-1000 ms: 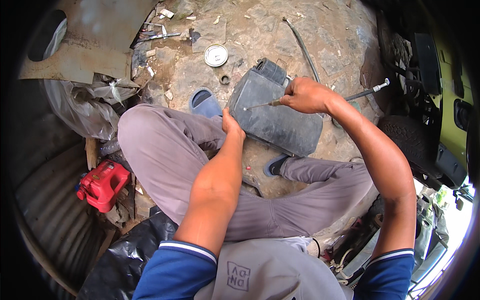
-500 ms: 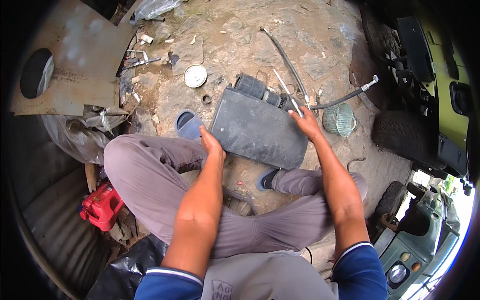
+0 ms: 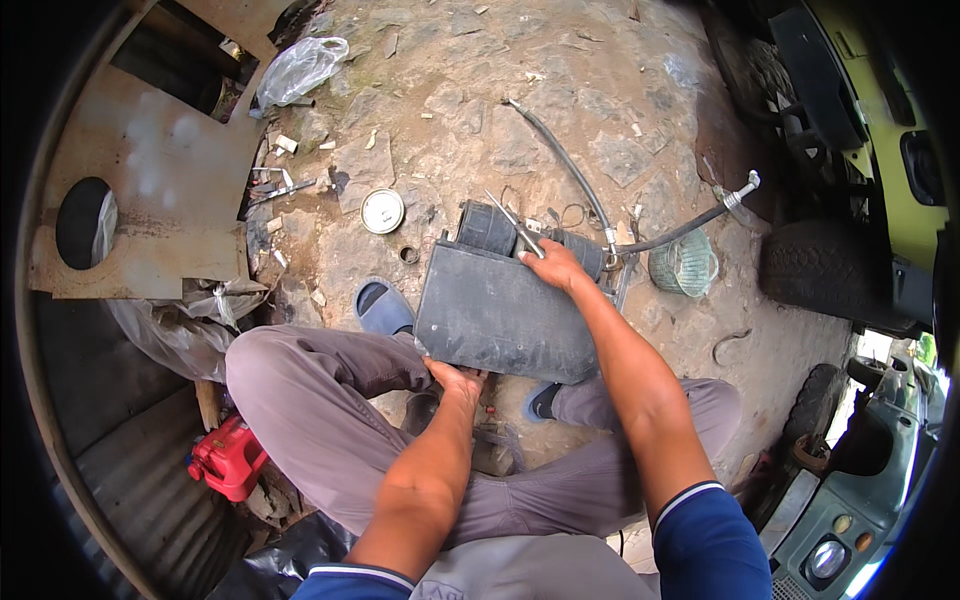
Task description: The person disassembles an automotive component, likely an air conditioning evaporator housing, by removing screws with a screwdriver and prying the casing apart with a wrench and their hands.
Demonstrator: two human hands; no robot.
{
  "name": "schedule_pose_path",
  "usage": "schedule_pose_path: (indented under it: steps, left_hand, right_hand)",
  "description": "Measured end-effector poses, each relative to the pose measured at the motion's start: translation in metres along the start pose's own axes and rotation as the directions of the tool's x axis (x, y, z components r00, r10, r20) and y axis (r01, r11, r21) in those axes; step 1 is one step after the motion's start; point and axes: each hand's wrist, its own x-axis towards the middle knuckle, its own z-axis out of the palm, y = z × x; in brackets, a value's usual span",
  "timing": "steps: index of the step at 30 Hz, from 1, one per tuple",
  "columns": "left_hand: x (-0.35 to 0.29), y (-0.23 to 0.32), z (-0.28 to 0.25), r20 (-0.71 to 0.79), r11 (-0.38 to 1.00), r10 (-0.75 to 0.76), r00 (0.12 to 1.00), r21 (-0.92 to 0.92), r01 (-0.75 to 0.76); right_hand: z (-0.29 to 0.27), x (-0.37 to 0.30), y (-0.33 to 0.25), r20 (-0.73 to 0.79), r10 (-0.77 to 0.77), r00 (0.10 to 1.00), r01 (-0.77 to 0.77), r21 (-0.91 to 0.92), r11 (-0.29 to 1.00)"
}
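A flat black plastic box with dark round fittings along its far side sits between my knees. My left hand is closed on its near left edge, thumb against the side and the other fingers underneath. At the far edge, my right hand grips a thin, pointed metal tool, aimed up and left over the fittings. What kind of tool it is, I cannot make out. The same hand rests against the box top.
A black hose with metal ends lies beyond, near a green plastic basket. A round tin lid and a small ring lie on the stony ground. Rusty sheet metal and a red jerrycan stand left; vehicles flank the right.
My left hand has slid from the box's left side to its near edge. My right hand has moved left along the far edge with the tool. The box is turned more level.
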Motion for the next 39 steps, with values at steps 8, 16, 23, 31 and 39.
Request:
schedule_pose_path:
  steps: [8, 16, 23, 31, 39]
  left_hand:
    - [0.011, -0.004, 0.004, -0.103, 0.998, -0.068, 0.992, -0.018, 0.066]
    - [-0.022, -0.016, 0.043, 0.314, 0.976, -0.078, 0.946, -0.169, 0.137]
    - [0.002, -0.024, 0.043, 0.236, 0.975, 0.007, 0.972, -0.216, 0.045]
    - [0.023, -0.027, 0.099, 0.334, 0.967, -0.098, 0.937, -0.189, 0.169]
    - [0.079, -0.022, 0.103, 0.389, 0.962, -0.095, 0.916, -0.2, 0.185]
  right_hand:
    - [0.024, -0.028, -0.029, -0.075, -0.103, 0.992, 0.089, -0.167, 0.982]
    - [0.017, -0.002, -0.027, -0.072, -0.137, 0.988, 0.12, -0.205, 0.971]
    - [-0.006, -0.013, -0.032, -0.168, -0.211, 0.963, 0.175, -0.205, 0.963]
    - [-0.038, 0.018, -0.054, -0.238, -0.287, 0.928, 0.193, -0.351, 0.916]
    - [-0.018, 0.05, -0.049, -0.269, -0.331, 0.904, 0.22, -0.372, 0.902]
